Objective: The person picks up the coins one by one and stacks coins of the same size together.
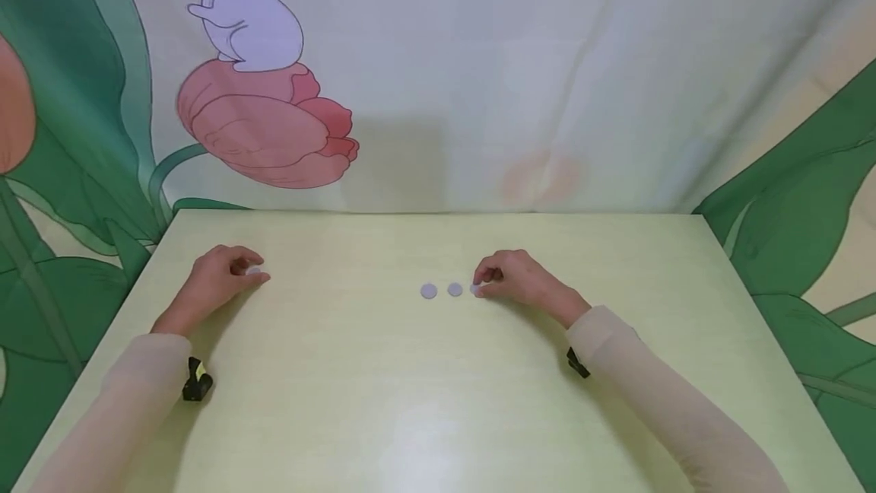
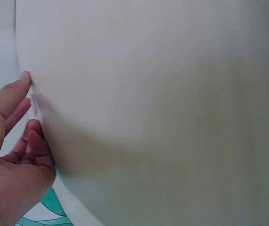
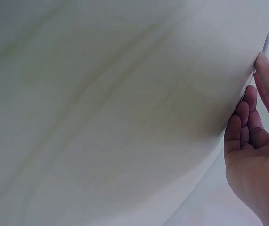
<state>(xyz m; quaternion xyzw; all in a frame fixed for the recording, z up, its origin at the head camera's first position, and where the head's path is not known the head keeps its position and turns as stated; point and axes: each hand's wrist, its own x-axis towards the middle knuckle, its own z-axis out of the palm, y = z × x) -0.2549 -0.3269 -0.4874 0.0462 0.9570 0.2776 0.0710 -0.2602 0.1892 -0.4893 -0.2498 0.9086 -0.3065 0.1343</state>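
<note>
At the left of the table, my left hand holds a small white disc between thumb and fingers, low at the tabletop. In the left wrist view the disc shows as a thin edge between thumb and fingertips. Right of the table's middle, my right hand pinches another white disc, mostly covered by its fingertips. Just left of it two more discs lie flat in a row, a nearer disc and a farther disc. In the right wrist view the thumb hides most of the pinched disc.
The pale wooden table runs back to a hanging cloth printed with a white animal, a pink flower and green leaves. A black wrist camera sits under the left sleeve, another camera under the right.
</note>
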